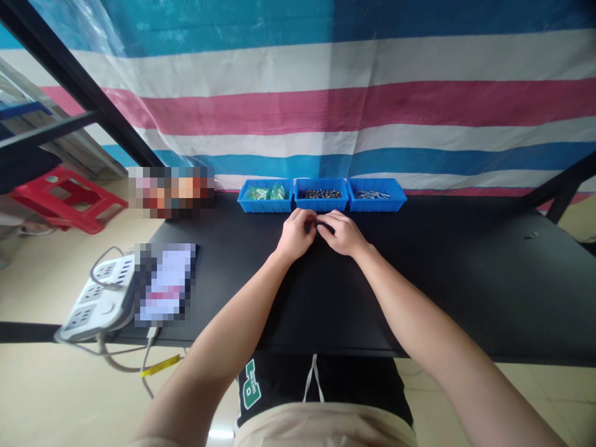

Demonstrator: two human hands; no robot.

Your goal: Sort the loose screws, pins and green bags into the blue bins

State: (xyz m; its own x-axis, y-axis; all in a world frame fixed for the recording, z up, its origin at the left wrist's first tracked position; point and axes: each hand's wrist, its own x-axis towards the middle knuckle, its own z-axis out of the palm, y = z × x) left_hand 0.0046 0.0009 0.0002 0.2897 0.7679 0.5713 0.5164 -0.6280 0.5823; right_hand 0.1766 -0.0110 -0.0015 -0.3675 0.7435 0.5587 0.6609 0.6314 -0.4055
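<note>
My left hand (pixel 297 235) and my right hand (pixel 343 233) meet over the black table, just in front of the middle blue bin (pixel 321 205). The fingers of both are curled, with the fingertips close together. Whatever they may hold is too small or hidden to make out. Small brown and brass-coloured parts (pixel 320 194) fill the middle bin. To its left, another blue bin (pixel 265 205) contains green and clear pieces (pixel 267 193). Thin silver metal pieces (pixel 371 195) lie in the right blue bin (pixel 378 205).
A white power strip (pixel 100 298) with cables sits at the table's left edge, beside a blurred-out phone-like item (pixel 166 282). Small bits (pixel 531 236) lie at the right of the black table (pixel 447 261). A striped sheet (pixel 279 112) hangs behind; a red stool (pixel 69 195) stands left.
</note>
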